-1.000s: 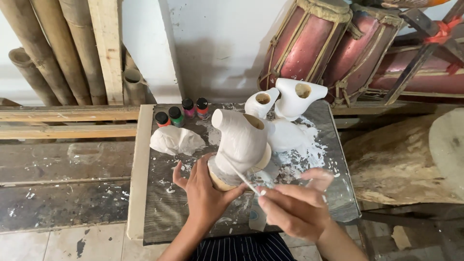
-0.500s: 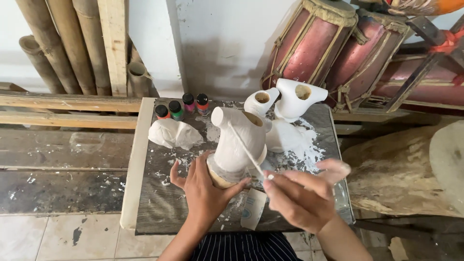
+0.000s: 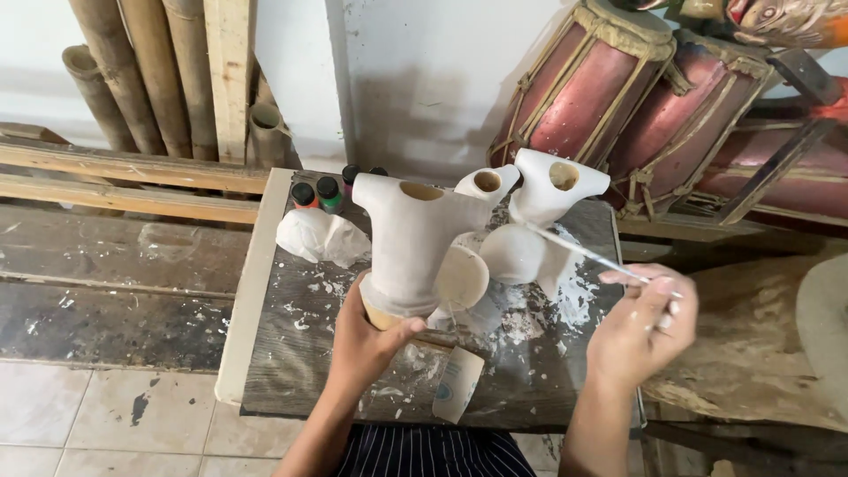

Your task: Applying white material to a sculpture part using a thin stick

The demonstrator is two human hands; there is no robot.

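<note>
My left hand point(image 3: 367, 340) grips the base of a white-painted wooden torso figure point(image 3: 411, 238) and holds it upright above the small grey work table point(image 3: 291, 362). My right hand point(image 3: 640, 327) holds a thin paintbrush point(image 3: 583, 252) off to the right, its tip pointing left toward a round white paint blob or bag point(image 3: 512, 252). The brush is apart from the held figure. A second white torso figure point(image 3: 552, 185) stands at the back of the table.
Small paint bottles with red and green caps point(image 3: 318, 192) and a crumpled white plastic bag point(image 3: 318, 237) sit at the table's back left. Red drums point(image 3: 618, 97) lean behind at right, bamboo poles point(image 3: 132, 71) at left. A paper cup point(image 3: 458, 384) lies near the front edge.
My right hand has drawn the brush away from the figure, out to the right. My left hand has turned the figure and lifted it closer to the camera.
</note>
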